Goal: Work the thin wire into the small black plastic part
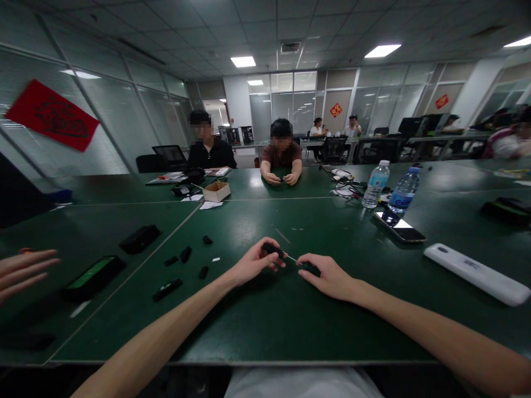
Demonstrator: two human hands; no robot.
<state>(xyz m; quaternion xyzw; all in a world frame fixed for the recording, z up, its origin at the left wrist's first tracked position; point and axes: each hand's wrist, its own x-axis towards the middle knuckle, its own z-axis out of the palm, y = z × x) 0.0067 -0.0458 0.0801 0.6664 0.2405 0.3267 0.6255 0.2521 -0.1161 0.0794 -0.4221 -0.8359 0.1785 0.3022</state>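
My left hand (254, 264) pinches a small black part (274, 250) just above the green table (257, 326). A thin pale pin sticks out of that part toward my right hand (326, 275). My right hand is closed on another small black piece (312, 269), resting on the table. The two hands are a few centimetres apart at the table's middle. Several small black parts (185, 254) lie loose to the left of my left hand.
A phone (399, 226), a white oblong case (476, 273) and two water bottles (375, 184) lie to the right. Black cases (139, 239) and a green-screened device (94, 275) sit on the left, near another person's hand (22, 269). Two people sit across, beside a cardboard box (216, 190).
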